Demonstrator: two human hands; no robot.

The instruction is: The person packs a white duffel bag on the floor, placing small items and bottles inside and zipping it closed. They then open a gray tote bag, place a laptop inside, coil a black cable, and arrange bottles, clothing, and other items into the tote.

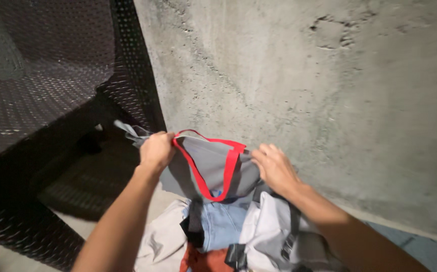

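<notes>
A grey garment with red trim [209, 163] is held up and stretched between both hands in front of a concrete wall. My left hand [156, 149] grips its left edge, fingers closed around the cloth and red binding. At the garment's right edge, my right hand [274, 166] pinches the fabric. Below them lies a pile of clothes [228, 231]: blue denim, pale grey cloth with black straps and buckles, and a bit of orange-red.
A rough grey concrete wall [304, 75] fills the right and centre. To the left stands a dark woven wicker chair [42, 85], with deep shadow under it. A strip of blue-grey floor [420, 247] shows at the lower right.
</notes>
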